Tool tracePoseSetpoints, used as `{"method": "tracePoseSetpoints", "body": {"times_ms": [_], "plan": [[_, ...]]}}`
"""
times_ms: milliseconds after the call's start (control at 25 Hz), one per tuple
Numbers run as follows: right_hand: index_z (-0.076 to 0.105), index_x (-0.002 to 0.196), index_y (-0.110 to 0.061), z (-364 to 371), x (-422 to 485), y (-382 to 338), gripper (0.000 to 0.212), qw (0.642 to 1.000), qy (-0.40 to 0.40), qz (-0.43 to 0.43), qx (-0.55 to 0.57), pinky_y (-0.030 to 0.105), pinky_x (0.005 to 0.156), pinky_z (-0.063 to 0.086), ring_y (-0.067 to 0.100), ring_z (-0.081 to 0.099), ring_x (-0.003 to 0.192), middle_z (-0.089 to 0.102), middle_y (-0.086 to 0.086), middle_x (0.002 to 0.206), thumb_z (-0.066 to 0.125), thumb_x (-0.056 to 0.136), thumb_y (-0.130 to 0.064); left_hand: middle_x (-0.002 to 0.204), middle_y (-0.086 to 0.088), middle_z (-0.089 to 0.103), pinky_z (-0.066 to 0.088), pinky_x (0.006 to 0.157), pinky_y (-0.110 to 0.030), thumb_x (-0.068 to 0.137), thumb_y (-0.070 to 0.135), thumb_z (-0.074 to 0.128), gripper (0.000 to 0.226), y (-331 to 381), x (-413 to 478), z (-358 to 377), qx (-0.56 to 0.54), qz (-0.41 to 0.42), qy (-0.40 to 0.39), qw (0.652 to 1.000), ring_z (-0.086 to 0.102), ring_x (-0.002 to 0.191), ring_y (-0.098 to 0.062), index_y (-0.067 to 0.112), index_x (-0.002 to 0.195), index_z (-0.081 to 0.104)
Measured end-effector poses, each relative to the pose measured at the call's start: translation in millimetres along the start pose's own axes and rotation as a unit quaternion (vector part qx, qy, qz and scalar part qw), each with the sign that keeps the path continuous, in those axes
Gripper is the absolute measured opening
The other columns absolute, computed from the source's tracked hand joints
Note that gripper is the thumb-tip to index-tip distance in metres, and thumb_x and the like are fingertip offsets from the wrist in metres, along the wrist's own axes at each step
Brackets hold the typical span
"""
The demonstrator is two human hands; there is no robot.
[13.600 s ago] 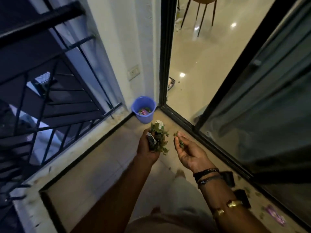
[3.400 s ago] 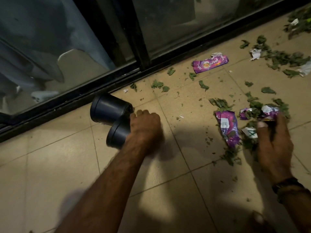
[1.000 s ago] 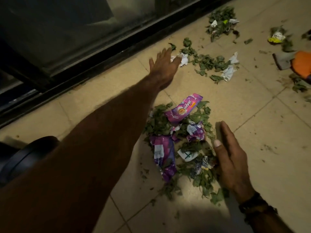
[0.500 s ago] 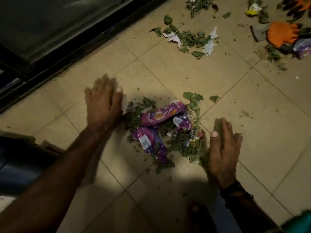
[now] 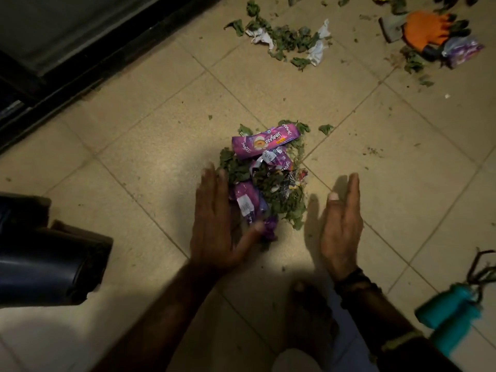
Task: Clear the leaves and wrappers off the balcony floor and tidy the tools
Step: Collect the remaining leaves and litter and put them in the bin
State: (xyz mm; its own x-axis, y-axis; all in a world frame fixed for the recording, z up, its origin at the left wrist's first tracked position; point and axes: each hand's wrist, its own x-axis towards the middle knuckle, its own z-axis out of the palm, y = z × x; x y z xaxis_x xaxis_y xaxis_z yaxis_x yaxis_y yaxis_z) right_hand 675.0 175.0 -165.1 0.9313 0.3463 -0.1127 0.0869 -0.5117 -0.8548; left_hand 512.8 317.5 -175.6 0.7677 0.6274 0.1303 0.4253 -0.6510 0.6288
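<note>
So at the left edge of the floor there's a couple of dark plastic pots that look to be lying on their sides. The black sliding-door track runs along the floor's far-left edge behind them. Around the middle of the tiles is the pile of leaves and wrappers, green bits all mashed together, with a purple biscuit wrapper lying across its far end. The left hand is flat with straight fingers, pushed right up against the pile's left side. Its thumb touches a crumpled purple wrapper at the near end, but it's not gripping anything. The right hand is on the other side, also spread out, stood on its edge with the palm facing the pile. It's just beside the pile with a sliver of bare tile between them and it holds nothing; there's a dark bracelet on that wrist. So the pile sits right between the two hands. Further back toward the far-right corner there's a second scatter of leaves with white paper scraps in it. Past that is an orange glove with another purple wrapper just beside it. The near-right edge of the floor has a teal-handled tool with dark prongs, too blurry to say more.
</note>
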Motion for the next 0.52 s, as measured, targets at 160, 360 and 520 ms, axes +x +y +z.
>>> {"method": "tracePoseSetpoints", "body": {"times_ms": [160, 360, 520], "plan": [[0.010, 0.163, -0.020, 17, -25, 11, 0.073, 0.995, -0.082, -0.040, 0.046, 0.050, 0.127, 0.017, 0.008, 0.017, 0.155, 0.016, -0.006, 0.169, 0.041, 0.103, -0.048, 0.164, -0.028, -0.001, 0.013, 0.120, -0.064, 0.067, 0.093, 0.053, 0.135, -5, -6, 23, 0.181, 0.102, -0.101, 0.973, -0.002, 0.153, -0.043, 0.000, 0.157, 0.014], [0.033, 0.158, -0.016, 8, 55, -20, 0.061, 0.999, -0.012, -0.033, 0.031, 0.017, 0.117, 0.027, -0.001, 0.034, 0.143, 0.037, -0.003, 0.160, 0.043, 0.102, -0.039, 0.164, -0.027, 0.002, 0.004, 0.123, -0.060, 0.081, 0.080, 0.054, 0.118, 10, 58, 26, 0.167, 0.091, -0.013, 0.982, -0.002, 0.154, -0.041, -0.001, 0.157, 0.016], [0.039, 0.155, -0.014, 6, 132, -37, 0.056, 0.986, -0.147, 0.001, -0.073, 0.038, 0.127, 0.013, 0.017, 0.019, 0.155, 0.023, 0.005, 0.168, 0.043, 0.107, -0.042, 0.167, -0.020, 0.003, 0.003, 0.124, -0.056, 0.094, 0.072, 0.033, 0.097, -5, 71, 23, 0.019, -0.163, 0.094, 0.982, -0.003, 0.156, -0.031, 0.005, 0.159, 0.011]]}}
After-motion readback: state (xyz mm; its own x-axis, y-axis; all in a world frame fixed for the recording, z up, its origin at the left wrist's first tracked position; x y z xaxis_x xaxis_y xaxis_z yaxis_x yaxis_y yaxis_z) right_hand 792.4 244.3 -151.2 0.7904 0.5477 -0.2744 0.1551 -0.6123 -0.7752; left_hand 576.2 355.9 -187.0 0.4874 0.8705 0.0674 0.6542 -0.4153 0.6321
